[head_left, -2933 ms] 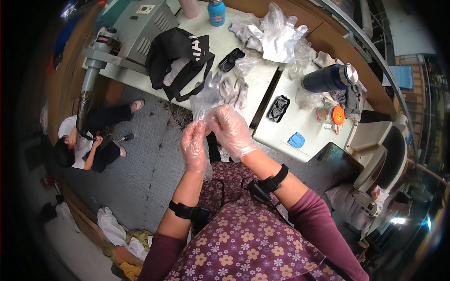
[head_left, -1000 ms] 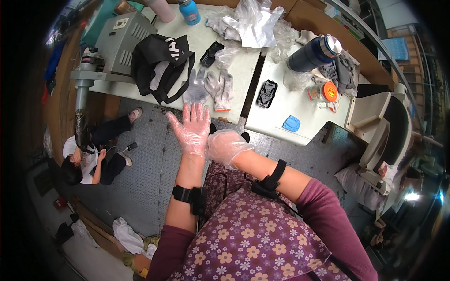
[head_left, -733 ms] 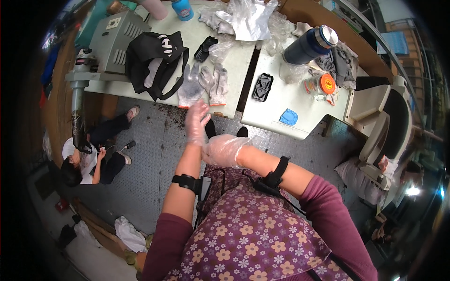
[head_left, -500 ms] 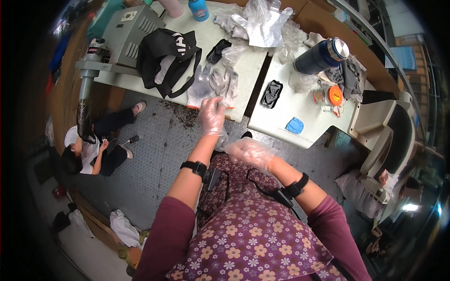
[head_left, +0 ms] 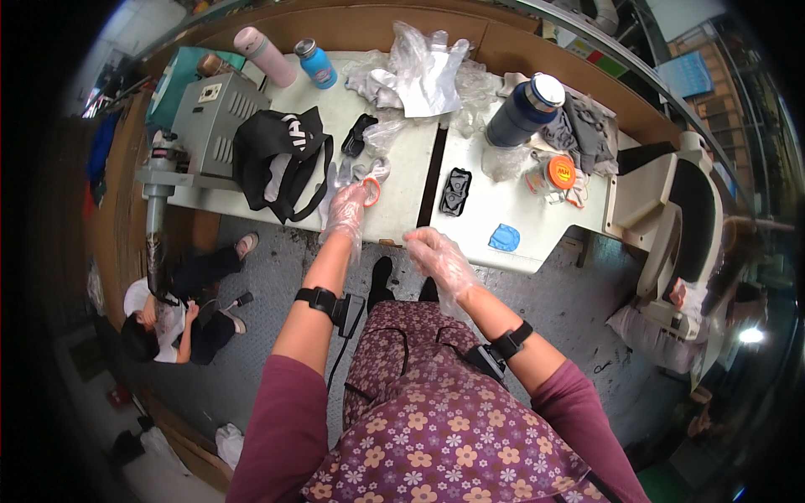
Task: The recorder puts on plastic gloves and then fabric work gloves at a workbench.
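Both my hands wear thin clear plastic gloves. My left hand [head_left: 344, 211] is at the front edge of the left table, closed on a grey-white knit work glove [head_left: 379, 169]. The orange cuff of that knit glove stands up as a loop beside my fingers. A second knit glove [head_left: 330, 186] lies partly hidden under my left hand. My right hand [head_left: 441, 258] hovers just off the table edge, near the gap between the tables. Its fingers are bent and pressed together, with nothing visible in them.
A black bag [head_left: 281, 155] and grey metal machine [head_left: 210, 126] stand left. Behind are a pink bottle [head_left: 267, 57], blue bottle [head_left: 316, 64] and plastic bags [head_left: 419, 71]. Right are a navy bottle [head_left: 521, 113], orange-lidded jar [head_left: 553, 178] and black tray [head_left: 455, 191]. A person [head_left: 168, 323] sits left.
My left hand has moved forward-left and taken hold of a knit glove, raising its cuff. My right hand has risen from my apron toward the table edge. The view has shifted.
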Available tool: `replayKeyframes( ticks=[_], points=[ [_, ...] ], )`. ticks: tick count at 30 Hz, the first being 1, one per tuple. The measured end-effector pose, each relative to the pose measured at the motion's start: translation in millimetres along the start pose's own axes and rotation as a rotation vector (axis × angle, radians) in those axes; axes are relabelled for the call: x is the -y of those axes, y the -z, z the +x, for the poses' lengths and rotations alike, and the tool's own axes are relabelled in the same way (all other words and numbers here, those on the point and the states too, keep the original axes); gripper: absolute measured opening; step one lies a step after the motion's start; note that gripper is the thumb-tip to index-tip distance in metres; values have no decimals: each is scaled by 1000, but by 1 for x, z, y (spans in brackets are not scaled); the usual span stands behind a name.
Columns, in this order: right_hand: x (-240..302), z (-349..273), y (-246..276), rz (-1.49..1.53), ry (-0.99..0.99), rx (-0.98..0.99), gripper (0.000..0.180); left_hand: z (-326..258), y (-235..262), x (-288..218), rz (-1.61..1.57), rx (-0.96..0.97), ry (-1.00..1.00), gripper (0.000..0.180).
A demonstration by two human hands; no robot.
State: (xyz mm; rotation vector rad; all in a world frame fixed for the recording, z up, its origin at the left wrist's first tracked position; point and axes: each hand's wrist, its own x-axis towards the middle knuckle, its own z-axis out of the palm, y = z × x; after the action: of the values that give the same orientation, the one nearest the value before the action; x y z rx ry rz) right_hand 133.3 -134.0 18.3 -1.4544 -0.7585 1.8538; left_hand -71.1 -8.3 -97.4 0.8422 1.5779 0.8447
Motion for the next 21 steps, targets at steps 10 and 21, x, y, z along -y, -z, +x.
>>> replayKeyframes(
  ticks=[10, 21],
  points=[
    [-14, 55, -47, -156, -51, -344, 42, -84, 2, 7, 91, 321, -280, 10],
    [-1, 33, -52, -53, 50, -461, 33, -26, 84, 59, 535, -296, -186, 42]
  ],
)
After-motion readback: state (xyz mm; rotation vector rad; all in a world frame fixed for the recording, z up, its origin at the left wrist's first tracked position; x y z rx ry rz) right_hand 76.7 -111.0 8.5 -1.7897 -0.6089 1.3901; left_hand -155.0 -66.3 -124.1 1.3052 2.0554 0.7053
